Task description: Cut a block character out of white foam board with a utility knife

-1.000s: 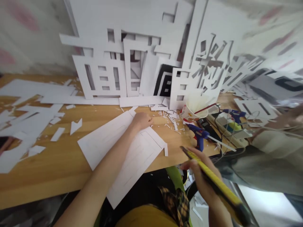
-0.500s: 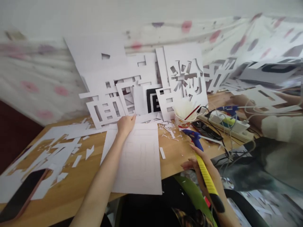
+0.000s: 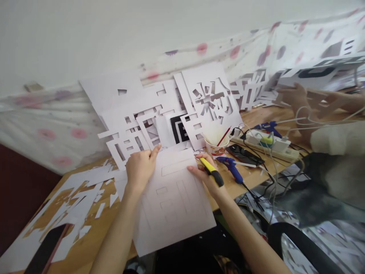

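Phone (image 3: 47, 247): lies at the near left, dark face up, on the white pieces.
Cut white pieces (image 3: 64, 249): strips and frames strewn over the left of the wooden table (image 3: 99, 228).
Leaning panels (image 3: 107, 95): white, with openings cut through, propped against the wall behind the work; one sheet among them bears a black printed figure (image 3: 178, 129).
Left hand (image 3: 139, 169): closed at the upper left corner of the sheet, gripping it, thumb stretched along the edge; the other fingertips are hidden.
White sheet (image 3: 175, 198): between the two hands, its near end jutting past the table edge; faint outlines show a long box at the top, small boxes below and a tall narrow one beside them.
Right hand (image 3: 207, 177): fingers wrapped round the knife, thumb tip at the sheet's right edge.
Knife (image 3: 210, 170): yellow and black, butt toward the wrist; I cannot make out its blade.
Paper cup (image 3: 216, 149): behind the right hand, a red stick (image 3: 224, 136) slanting out.
Blue glue gun (image 3: 232, 169): on the table, right of the knife.
Power strip (image 3: 270, 144): farther right, plugs and cables attached.
Co-worker's hand (image 3: 295, 97): far right, blurred, beside white cut-outs.
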`<state>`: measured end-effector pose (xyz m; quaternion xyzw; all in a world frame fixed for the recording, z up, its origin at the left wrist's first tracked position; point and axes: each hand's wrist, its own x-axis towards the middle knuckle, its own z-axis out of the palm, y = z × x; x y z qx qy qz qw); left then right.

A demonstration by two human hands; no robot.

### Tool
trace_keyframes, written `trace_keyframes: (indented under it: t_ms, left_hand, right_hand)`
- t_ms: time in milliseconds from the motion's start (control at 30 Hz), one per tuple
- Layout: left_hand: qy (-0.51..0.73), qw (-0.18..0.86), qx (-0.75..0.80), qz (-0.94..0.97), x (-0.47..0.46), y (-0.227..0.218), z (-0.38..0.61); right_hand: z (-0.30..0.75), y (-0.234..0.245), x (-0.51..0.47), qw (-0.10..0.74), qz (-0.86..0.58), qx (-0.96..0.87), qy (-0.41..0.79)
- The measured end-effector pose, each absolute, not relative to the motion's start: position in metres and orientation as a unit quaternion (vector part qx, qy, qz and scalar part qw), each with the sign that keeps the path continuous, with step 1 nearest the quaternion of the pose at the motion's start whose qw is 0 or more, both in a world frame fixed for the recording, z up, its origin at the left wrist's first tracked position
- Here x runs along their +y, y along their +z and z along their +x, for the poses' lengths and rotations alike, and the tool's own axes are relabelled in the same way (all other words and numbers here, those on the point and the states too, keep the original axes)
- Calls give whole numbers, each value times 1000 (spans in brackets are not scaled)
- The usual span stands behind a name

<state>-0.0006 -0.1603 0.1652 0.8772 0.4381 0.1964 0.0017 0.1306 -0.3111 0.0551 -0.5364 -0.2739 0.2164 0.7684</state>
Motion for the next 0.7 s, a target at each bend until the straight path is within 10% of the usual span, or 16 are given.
trace_keyframes:
  t_ms: [433,700]
  left_hand:
    - [-100,304,260,911,-162,241,-23]
    - [-105,375,248,887,-167,235,-36]
  right_hand:
    - [132,109,-313,741,-524,-410,89]
    - [131,110,-315,731,-498,-415,213]
